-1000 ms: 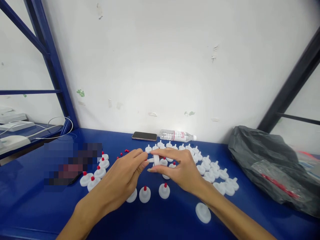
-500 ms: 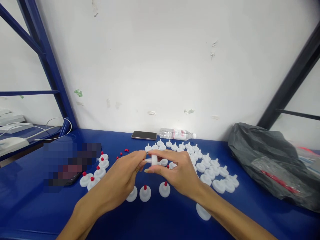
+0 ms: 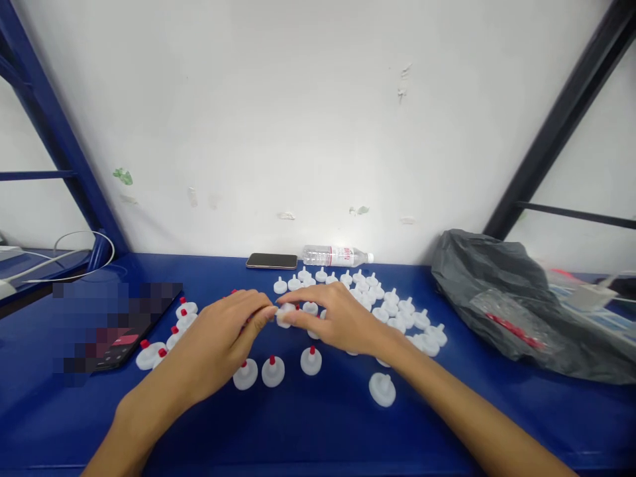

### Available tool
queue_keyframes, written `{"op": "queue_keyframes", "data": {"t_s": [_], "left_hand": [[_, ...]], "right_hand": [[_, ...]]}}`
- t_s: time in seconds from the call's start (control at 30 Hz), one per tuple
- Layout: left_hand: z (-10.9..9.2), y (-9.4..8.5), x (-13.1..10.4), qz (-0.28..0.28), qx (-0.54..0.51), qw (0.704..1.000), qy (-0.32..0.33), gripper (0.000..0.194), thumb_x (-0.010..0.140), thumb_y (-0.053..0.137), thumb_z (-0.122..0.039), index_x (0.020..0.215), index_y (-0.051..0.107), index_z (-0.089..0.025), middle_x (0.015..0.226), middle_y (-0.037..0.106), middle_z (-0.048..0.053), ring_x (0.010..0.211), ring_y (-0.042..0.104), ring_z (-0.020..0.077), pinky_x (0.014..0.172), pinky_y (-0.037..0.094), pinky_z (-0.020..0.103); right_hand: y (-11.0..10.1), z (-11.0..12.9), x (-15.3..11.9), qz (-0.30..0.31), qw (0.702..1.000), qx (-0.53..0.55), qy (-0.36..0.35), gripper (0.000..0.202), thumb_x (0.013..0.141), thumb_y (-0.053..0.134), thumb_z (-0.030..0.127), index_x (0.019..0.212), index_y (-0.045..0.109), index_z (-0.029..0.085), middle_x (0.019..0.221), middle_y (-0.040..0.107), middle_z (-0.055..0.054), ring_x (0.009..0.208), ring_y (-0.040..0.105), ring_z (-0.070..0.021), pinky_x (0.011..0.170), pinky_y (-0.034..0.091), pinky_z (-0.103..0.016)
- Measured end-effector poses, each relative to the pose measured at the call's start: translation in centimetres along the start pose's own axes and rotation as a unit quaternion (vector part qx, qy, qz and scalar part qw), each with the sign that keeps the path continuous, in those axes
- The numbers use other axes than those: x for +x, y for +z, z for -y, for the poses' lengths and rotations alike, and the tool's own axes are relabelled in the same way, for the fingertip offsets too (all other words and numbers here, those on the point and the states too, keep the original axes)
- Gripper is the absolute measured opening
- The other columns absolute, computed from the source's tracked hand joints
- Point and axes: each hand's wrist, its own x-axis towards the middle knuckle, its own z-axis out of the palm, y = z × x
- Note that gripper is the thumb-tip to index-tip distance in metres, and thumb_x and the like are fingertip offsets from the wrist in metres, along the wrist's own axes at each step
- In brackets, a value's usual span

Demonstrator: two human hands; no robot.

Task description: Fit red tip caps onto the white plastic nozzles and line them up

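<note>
In front of me my right hand pinches a white nozzle cap by its round base, between thumb and fingers. My left hand is closed at the cap's spout end, and its fingers hide the spout. Whether a small red tip is under them I cannot tell. Below the hands stand white nozzle caps with red tips, one of them a red-tipped cap. Further left, partly behind my left forearm, are several more, such as a red-tipped cap. Toward my right forearm lies a plain white cap.
Many plain white caps spread over the blue table at centre right. Behind them lie a phone and a plastic bottle by the wall. A partly blurred-out dark device is left, a black plastic bag right.
The whole view has shifted, so things appear further left. My left fingers have closed further over the spout, which showed before. The plain cap near my right forearm now shows fully.
</note>
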Motion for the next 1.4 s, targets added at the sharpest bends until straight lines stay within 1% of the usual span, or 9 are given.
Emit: {"op": "queue_keyframes", "data": {"t_s": [0.17,0.27,0.33,0.53,0.7,0.93,1.07,1.27,1.4], "left_hand": [[1.1,0.3,0.4,-0.017,0.038,0.999,0.001,0.035,0.106,0.039,-0.044,0.109,0.068,-0.026,0.105,0.072,0.003,0.097,0.065,0.0226,0.086,0.047,0.034],[1.6,0.7,0.2,-0.001,0.059,0.998,0.002,0.034,0.105,0.039,-0.041,0.112,0.069,-0.026,0.109,0.073,0.003,0.100,0.065,0.0227,0.089,0.048,0.036],[1.9,1.0,0.1,0.018,0.065,0.998,-0.004,0.034,0.105,0.038,-0.037,0.111,0.070,-0.027,0.110,0.073,0.002,0.100,0.066,0.0226,0.089,0.048,0.036],[2.2,1.5,0.0,0.071,0.071,0.995,-0.014,0.036,0.105,0.036,-0.036,0.111,0.071,-0.030,0.114,0.074,0.000,0.104,0.067,0.0230,0.091,0.048,0.038],[1.4,1.1,0.0,0.071,0.058,0.995,-0.029,0.036,0.105,0.036,-0.038,0.116,0.069,-0.031,0.116,0.074,-0.001,0.103,0.068,0.0223,0.088,0.049,0.035],[2.0,0.0,0.2,-0.004,0.150,0.986,-0.078,0.038,0.101,0.034,-0.030,0.113,0.070,-0.025,0.107,0.075,0.005,0.102,0.066,0.0270,0.084,0.050,0.039],[2.9,0.1,0.4,0.022,0.199,0.975,-0.092,0.039,0.099,0.037,-0.028,0.109,0.074,-0.022,0.110,0.075,0.010,0.106,0.063,0.0315,0.081,0.051,0.041],[3.8,0.9,0.3,0.067,0.210,0.973,-0.065,0.033,0.095,0.051,-0.029,0.110,0.079,-0.021,0.113,0.073,0.014,0.107,0.062,0.0352,0.092,0.052,0.049],[4.3,1.1,0.2,0.063,0.195,0.977,-0.052,0.031,0.095,0.051,-0.027,0.106,0.080,-0.022,0.113,0.072,0.014,0.106,0.062,0.0346,0.090,0.052,0.049]], "right_hand": [[-3.6,-1.5,0.0,-0.012,0.987,-0.152,0.058,0.032,0.107,0.047,0.038,0.111,0.075,0.023,0.094,0.080,-0.002,0.081,0.071,-0.0173,0.073,0.048,-0.030],[-5.1,-2.8,-0.1,0.053,0.947,-0.289,0.133,0.035,0.106,0.046,0.037,0.095,0.075,0.021,0.075,0.075,-0.004,0.067,0.066,-0.0179,0.064,0.042,-0.031],[-5.7,-3.7,-0.3,0.085,0.931,-0.316,0.162,0.031,0.104,0.050,0.037,0.095,0.076,0.021,0.076,0.075,-0.005,0.066,0.065,-0.0180,0.061,0.041,-0.030],[-6.5,-5.6,-0.8,0.125,0.909,-0.324,0.232,0.021,0.093,0.068,0.041,0.098,0.077,0.023,0.091,0.078,-0.008,0.080,0.071,-0.0240,0.067,0.046,-0.032],[-6.3,-5.5,-0.8,0.171,0.900,-0.304,0.263,0.014,0.087,0.075,0.035,0.091,0.078,0.022,0.086,0.078,-0.008,0.076,0.071,-0.0242,0.065,0.046,-0.031],[-6.1,-4.4,-0.5,0.159,0.924,-0.257,0.235,0.013,0.092,0.065,0.028,0.092,0.076,0.022,0.094,0.079,-0.004,0.078,0.071,-0.0194,0.063,0.046,-0.027],[-5.9,-4.3,-0.5,0.166,0.927,-0.243,0.231,0.011,0.090,0.067,0.025,0.089,0.077,0.023,0.087,0.079,-0.003,0.075,0.071,-0.0193,0.061,0.046,-0.027],[-5.5,-4.5,-0.8,0.157,0.924,-0.257,0.237,0.011,0.085,0.075,0.022,0.095,0.079,0.021,0.088,0.080,-0.007,0.076,0.073,-0.0229,0.061,0.048,-0.029],[-5.6,-4.7,-0.9,0.150,0.927,-0.260,0.223,0.007,0.086,0.074,0.018,0.083,0.078,0.022,0.084,0.079,-0.006,0.074,0.072,-0.0221,0.060,0.046,-0.029]]}}
